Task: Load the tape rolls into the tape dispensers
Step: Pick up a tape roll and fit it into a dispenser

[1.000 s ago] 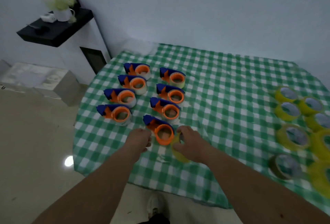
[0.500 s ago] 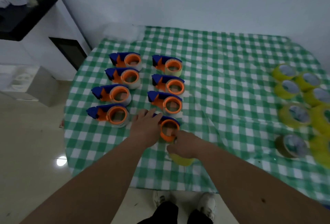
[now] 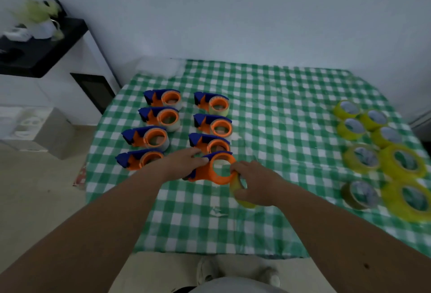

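Dim bluish light, soft motion blur, wide-angle edge distortion

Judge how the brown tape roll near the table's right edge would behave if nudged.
Lying flat on the tablecloth, the brown tape roll would probably slide rather than roll. Its hollow core suggests it is fairly light. Stood on edge, it would likely roll away.

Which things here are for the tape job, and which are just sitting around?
For the job:
- orange dispenser, held by left hand
- yellow tape roll, held by right hand
- other dispensers
- spare tape rolls

Just sitting around:
- black shelf
- potted plant
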